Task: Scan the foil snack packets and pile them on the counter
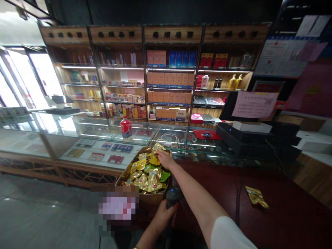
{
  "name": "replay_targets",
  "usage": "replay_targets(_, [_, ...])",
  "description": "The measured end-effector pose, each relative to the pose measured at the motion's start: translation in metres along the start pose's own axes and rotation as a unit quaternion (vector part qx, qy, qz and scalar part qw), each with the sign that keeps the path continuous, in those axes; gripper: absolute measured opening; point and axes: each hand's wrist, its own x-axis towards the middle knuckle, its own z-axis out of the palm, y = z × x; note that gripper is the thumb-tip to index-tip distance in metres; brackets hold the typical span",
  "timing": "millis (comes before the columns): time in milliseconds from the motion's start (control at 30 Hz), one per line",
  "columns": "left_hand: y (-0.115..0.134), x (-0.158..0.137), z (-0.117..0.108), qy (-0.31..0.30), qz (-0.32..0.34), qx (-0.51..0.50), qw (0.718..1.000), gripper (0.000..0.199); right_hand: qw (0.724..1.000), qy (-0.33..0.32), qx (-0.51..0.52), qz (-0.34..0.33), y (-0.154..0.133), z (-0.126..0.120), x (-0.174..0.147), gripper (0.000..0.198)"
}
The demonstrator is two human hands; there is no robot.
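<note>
Left hand (pixel 164 215) grips black handheld scanner (pixel 173 195) beside box (pixel 153 198). Right hand (pixel 166 160) at foil packets (pixel 145 178) inside; cannot tell if grasping. Gold packet (pixel 256 197) on worktop (pixel 210 186).

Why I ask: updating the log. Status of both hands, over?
Left hand: gripping black handheld scanner. Right hand: at gold and green foil packets in open brown box. Scanner blocks view of box's near right corner.

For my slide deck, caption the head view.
Right hand among gold and green packets in a box, left hand gripping a black scanner, beside a glass display counter.
</note>
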Motion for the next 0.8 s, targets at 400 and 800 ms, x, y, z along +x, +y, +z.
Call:
replay_targets(400, [0.006, 0.005, -0.004, 0.012, 0.006, 0.075, 0.997, 0.059, 0.814, 0.369, -0.169, 0.415, 0.160, -0.217, -0.189, 0.041])
replay_targets(800, [0.022, -0.005, 0.008, 0.027, 0.025, 0.056, 0.998, 0.056, 0.777, 0.364, -0.151, 0.491, 0.165, -0.273, -0.291, 0.035])
